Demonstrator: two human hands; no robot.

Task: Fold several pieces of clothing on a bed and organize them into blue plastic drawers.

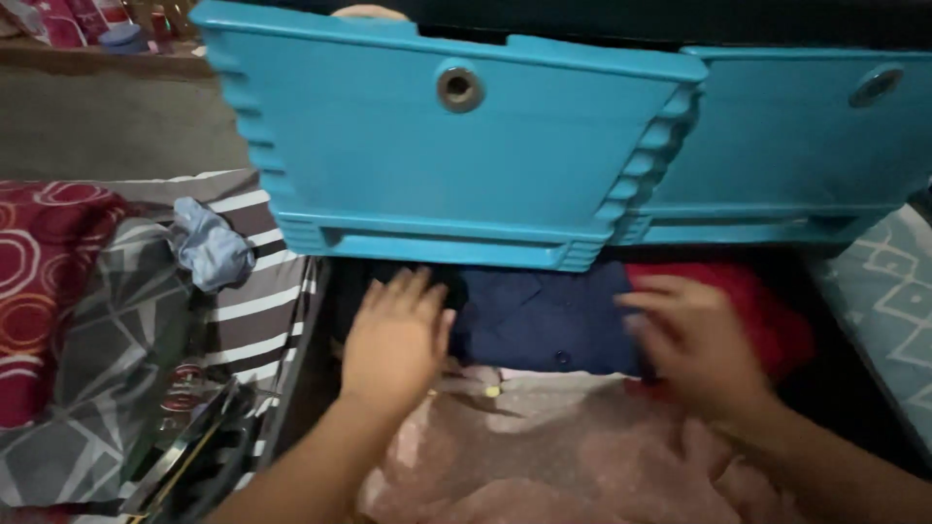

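Observation:
My left hand lies flat, fingers spread, on the left edge of a folded navy-blue garment inside an open drawer. My right hand presses on the garment's right side, fingers apart, partly over a red cloth beside it. A pink fabric lies in front of the blue garment, under my forearms. Neither hand grips anything.
A blue plastic drawer front hangs above the hands, with a second one to its right. On the left lie a striped cloth, a crumpled pale-blue cloth, a grey patterned cloth and a red patterned one.

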